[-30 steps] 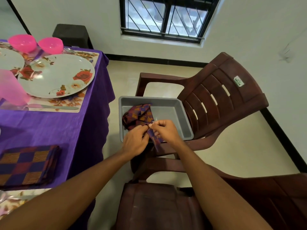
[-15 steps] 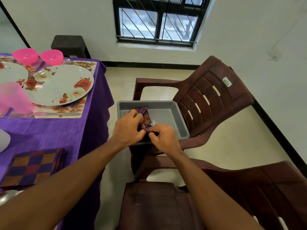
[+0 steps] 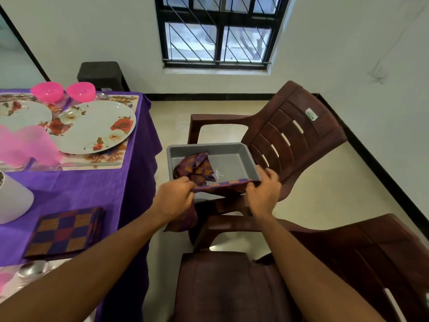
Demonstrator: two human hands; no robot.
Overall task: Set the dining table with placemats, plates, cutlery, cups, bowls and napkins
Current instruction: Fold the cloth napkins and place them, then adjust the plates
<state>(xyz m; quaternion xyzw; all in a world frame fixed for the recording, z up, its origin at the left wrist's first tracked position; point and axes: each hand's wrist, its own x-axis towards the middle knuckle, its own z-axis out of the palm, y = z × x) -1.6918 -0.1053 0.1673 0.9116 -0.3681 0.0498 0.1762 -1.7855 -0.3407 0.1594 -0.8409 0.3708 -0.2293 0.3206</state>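
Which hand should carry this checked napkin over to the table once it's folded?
Probably the left hand: it already pinches the napkin and is on the side of the purple table, near the folded napkin. The right hand holds the end farther from the table.

Table under purple cloth (image 3: 97,194) carries floral placemat (image 3: 116,156), folded checked purple-orange napkin (image 3: 65,231) and white cylindrical container (image 3: 11,201); brown plastic chair (image 3: 290,140) seat carries grey rectangular plastic tray (image 3: 232,159)
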